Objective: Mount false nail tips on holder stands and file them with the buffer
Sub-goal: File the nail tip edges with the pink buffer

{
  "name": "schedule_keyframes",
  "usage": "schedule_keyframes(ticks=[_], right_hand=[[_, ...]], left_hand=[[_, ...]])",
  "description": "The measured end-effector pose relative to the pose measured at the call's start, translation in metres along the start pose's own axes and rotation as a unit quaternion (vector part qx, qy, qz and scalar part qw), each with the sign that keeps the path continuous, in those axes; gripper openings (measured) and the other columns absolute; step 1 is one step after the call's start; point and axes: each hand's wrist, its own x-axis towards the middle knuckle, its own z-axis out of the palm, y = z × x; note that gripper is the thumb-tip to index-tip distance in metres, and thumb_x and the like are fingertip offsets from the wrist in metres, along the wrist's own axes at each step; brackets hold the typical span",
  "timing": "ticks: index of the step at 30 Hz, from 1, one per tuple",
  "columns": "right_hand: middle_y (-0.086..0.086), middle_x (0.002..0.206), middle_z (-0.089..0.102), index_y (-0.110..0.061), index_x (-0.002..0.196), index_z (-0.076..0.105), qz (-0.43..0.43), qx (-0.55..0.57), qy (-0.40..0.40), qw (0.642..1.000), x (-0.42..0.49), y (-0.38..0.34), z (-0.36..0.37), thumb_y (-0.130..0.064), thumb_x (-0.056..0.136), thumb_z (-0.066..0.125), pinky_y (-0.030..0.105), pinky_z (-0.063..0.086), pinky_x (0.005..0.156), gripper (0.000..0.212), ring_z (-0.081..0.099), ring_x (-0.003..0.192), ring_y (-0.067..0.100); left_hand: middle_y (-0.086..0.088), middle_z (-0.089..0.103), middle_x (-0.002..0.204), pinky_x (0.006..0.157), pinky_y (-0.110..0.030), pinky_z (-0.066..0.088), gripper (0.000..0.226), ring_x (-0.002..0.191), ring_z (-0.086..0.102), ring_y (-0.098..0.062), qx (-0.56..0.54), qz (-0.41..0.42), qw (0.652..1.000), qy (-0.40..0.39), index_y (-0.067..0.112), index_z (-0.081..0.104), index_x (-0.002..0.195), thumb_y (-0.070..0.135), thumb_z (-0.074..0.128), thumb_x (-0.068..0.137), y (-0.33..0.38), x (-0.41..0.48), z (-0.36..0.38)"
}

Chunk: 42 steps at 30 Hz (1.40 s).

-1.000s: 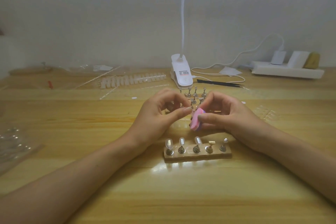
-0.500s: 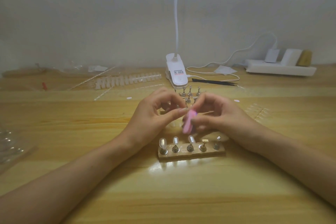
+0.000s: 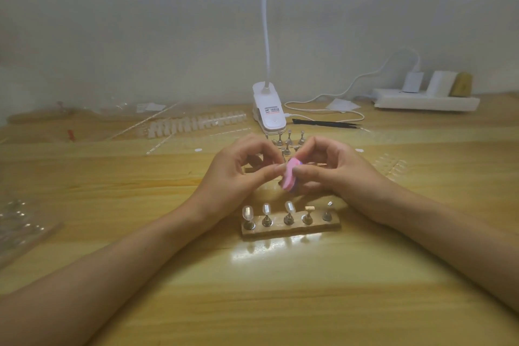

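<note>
My right hand (image 3: 334, 168) grips a small pink buffer (image 3: 289, 178) above the table, just behind a wooden holder base (image 3: 292, 229). My left hand (image 3: 238, 174) has its fingertips pinched against the buffer's edge; what they pinch is too small and hidden to name. The base carries a row of metal stands. Three on the left bear clear nail tips (image 3: 289, 206); the two on the right look bare. More loose metal stands (image 3: 288, 140) are grouped behind my hands.
A white clip lamp (image 3: 269, 112) stands at the back centre with its cable. Black tweezers (image 3: 325, 123) lie to its right, a power strip (image 3: 427, 101) further right. Strips of nail tips (image 3: 193, 123) lie back left, clear packaging (image 3: 19, 222) at the left edge.
The pink buffer has shifted a little in my right hand against my left fingertips. Both hands stay in the same place behind the base.
</note>
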Motion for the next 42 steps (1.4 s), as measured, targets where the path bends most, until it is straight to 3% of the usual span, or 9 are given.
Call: schedule_keyframes(ticks=[6,10,13,16,20,22,26,32,42], right_hand=[[0.017,0.094,0.074,-0.002,0.096,0.054,-0.001,-0.022,-0.033,0.999,-0.0007,0.0014,0.0016,-0.015,0.084,0.072,0.033,0.061,0.071,0.025,0.075,0.084,0.026],[0.014,0.088,0.074,-0.003,0.093,0.055,-0.022,0.026,0.025,0.999,0.0001,0.0018,-0.0015,-0.015,0.085,0.069,0.034,0.060,0.076,0.020,0.073,0.084,0.022],[0.019,0.091,0.072,0.000,0.096,0.054,-0.015,-0.009,-0.027,0.999,-0.0006,0.0020,0.0007,-0.012,0.086,0.070,0.036,0.061,0.075,0.023,0.074,0.086,0.026],[0.015,0.091,0.073,-0.005,0.094,0.055,-0.022,0.032,0.035,0.999,0.0010,0.0029,-0.0025,-0.015,0.086,0.069,0.039,0.060,0.075,0.019,0.073,0.085,0.024],[0.016,0.093,0.074,-0.004,0.097,0.055,-0.006,-0.021,-0.039,0.999,0.0010,0.0032,-0.0012,-0.016,0.088,0.071,0.036,0.062,0.070,0.022,0.074,0.085,0.027],[0.013,0.092,0.074,-0.006,0.095,0.056,-0.016,0.011,-0.001,1.000,0.0008,0.0040,-0.0007,-0.020,0.086,0.071,0.036,0.062,0.067,0.023,0.074,0.084,0.026],[0.009,0.090,0.074,-0.007,0.096,0.055,-0.004,0.023,-0.012,1.000,0.0037,0.0031,-0.0059,-0.021,0.085,0.070,0.038,0.062,0.078,0.023,0.073,0.086,0.021],[0.013,0.092,0.074,-0.008,0.096,0.055,0.003,0.013,-0.027,1.000,0.0036,0.0038,-0.0054,-0.019,0.087,0.070,0.036,0.061,0.074,0.021,0.073,0.087,0.026],[0.010,0.091,0.074,-0.011,0.092,0.058,-0.021,0.020,0.005,1.000,0.0029,0.0046,-0.0017,-0.022,0.086,0.071,0.040,0.062,0.073,0.018,0.073,0.084,0.023]], left_hand=[[-0.007,0.063,0.090,0.075,-0.021,0.046,0.006,0.080,0.059,-0.014,-0.027,-0.013,0.999,0.016,0.013,0.067,0.082,0.012,0.072,0.085,-0.0028,-0.0002,-0.0016],[-0.007,0.060,0.087,0.076,-0.021,0.047,0.005,0.078,0.055,-0.007,-0.002,0.000,1.000,-0.015,0.011,0.069,0.081,0.011,0.073,0.084,-0.0009,-0.0012,0.0003],[-0.005,0.061,0.088,0.075,-0.020,0.045,0.006,0.078,0.056,-0.007,-0.011,-0.006,1.000,0.001,0.010,0.068,0.082,0.012,0.072,0.085,-0.0018,-0.0015,-0.0002],[-0.003,0.059,0.087,0.075,-0.018,0.045,0.007,0.076,0.054,-0.005,0.005,0.000,1.000,-0.013,0.014,0.068,0.080,0.012,0.074,0.083,-0.0005,-0.0014,0.0003],[-0.008,0.062,0.089,0.074,-0.023,0.047,0.007,0.077,0.057,-0.011,-0.005,-0.009,1.000,0.012,0.010,0.067,0.082,0.013,0.073,0.085,-0.0015,-0.0003,-0.0007],[-0.009,0.062,0.089,0.074,-0.022,0.046,0.008,0.076,0.056,-0.011,-0.008,-0.013,1.000,0.005,0.009,0.068,0.082,0.014,0.074,0.083,-0.0008,-0.0009,-0.0008],[0.005,0.055,0.083,0.073,-0.016,0.043,0.006,0.073,0.052,-0.002,0.000,-0.002,1.000,-0.009,0.012,0.070,0.080,0.010,0.075,0.082,0.0020,-0.0026,0.0000],[-0.010,0.062,0.089,0.075,-0.021,0.047,0.006,0.079,0.057,-0.011,-0.009,-0.014,1.000,0.015,0.010,0.068,0.081,0.011,0.073,0.084,0.0016,-0.0016,-0.0016],[-0.004,0.061,0.085,0.074,-0.018,0.046,0.006,0.075,0.055,-0.004,-0.009,-0.016,1.000,0.004,0.011,0.069,0.080,0.011,0.074,0.083,0.0015,-0.0011,-0.0005]])
